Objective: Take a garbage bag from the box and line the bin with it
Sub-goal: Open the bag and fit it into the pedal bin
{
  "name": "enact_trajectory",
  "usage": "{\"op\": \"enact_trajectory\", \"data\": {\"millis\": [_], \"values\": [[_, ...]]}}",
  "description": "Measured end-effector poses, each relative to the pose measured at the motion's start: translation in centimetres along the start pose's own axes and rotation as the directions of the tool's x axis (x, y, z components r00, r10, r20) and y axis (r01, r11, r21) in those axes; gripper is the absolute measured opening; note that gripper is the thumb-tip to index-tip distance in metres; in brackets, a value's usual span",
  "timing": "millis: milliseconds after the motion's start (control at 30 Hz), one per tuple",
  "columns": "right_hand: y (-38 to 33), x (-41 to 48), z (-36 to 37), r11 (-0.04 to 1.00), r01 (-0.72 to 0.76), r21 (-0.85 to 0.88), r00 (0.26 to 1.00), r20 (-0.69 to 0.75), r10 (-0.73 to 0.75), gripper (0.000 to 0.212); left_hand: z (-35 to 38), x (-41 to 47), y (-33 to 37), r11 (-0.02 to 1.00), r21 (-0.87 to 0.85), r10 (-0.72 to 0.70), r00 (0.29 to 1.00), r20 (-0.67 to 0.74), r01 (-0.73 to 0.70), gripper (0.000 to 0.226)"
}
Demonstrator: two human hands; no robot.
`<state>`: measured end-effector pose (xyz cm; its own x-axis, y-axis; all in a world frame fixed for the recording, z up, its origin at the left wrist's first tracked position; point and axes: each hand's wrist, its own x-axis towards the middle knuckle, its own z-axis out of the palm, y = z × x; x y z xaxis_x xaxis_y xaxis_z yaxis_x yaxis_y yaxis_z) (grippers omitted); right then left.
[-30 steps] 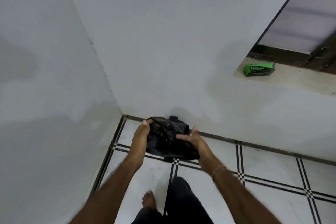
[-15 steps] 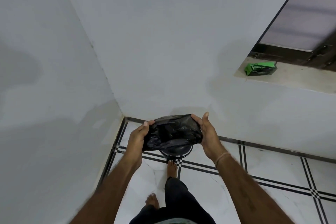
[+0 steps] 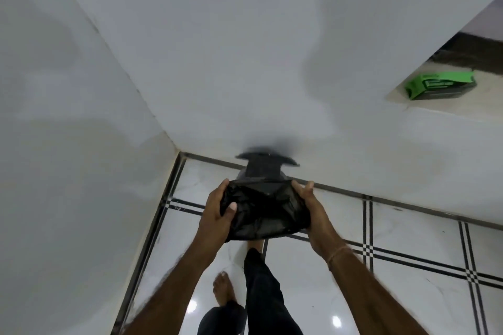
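- Since half a second ago the bin's lid (image 3: pixel 268 157) has swung up. It now shows as a dark, blurred disc against the wall, just beyond the bag.
- Before, I could see the bin's round rim under the bag. Now the bag covers it, and only a dark part of the bin (image 3: pixel 262 171) shows below the lid.
- Both my hands are apart, each clamped on one end of the black garbage bag (image 3: pixel 266 212).
- My left hand (image 3: pixel 215 212) grips the left end, with the thumb laid over the front of the plastic.
- My right hand (image 3: pixel 310 207) grips the right end, fingers curled round the far edge. A thin thread (image 3: pixel 337 251) circles that wrist.
- Between my hands the bag hangs crumpled and partly spread, in the air just in front of the bin and over it.
- My right foot (image 3: pixel 255 244) is forward under the bag; its toes are hidden, so I cannot tell what it touches.
- My left foot (image 3: pixel 223 291) stands bare on the white tiled floor (image 3: pixel 408 239), further back.
- Up on the ledge (image 3: pixel 396 95) at the right lies the green box (image 3: pixel 435 85), well apart from the bin.
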<state>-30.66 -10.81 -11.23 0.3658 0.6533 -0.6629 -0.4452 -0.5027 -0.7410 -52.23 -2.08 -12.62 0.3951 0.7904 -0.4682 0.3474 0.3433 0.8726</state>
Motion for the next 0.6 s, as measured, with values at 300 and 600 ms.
{"op": "enact_trajectory", "data": {"millis": [300,600], "values": [[8.5,11.4,-0.8,0.987,-0.114,0.109,0.993,0.039,0.11,0.086,4.5,7.9,-10.0,0.992,0.058,-0.107,0.993,-0.048,0.11,0.059],[18.0,15.4,-1.4,0.882,-0.429,-0.193,0.869,0.177,0.461,0.091,2.4,8.2,-20.3,0.886,-0.125,-0.452,0.892,-0.019,0.447,0.03]]}}
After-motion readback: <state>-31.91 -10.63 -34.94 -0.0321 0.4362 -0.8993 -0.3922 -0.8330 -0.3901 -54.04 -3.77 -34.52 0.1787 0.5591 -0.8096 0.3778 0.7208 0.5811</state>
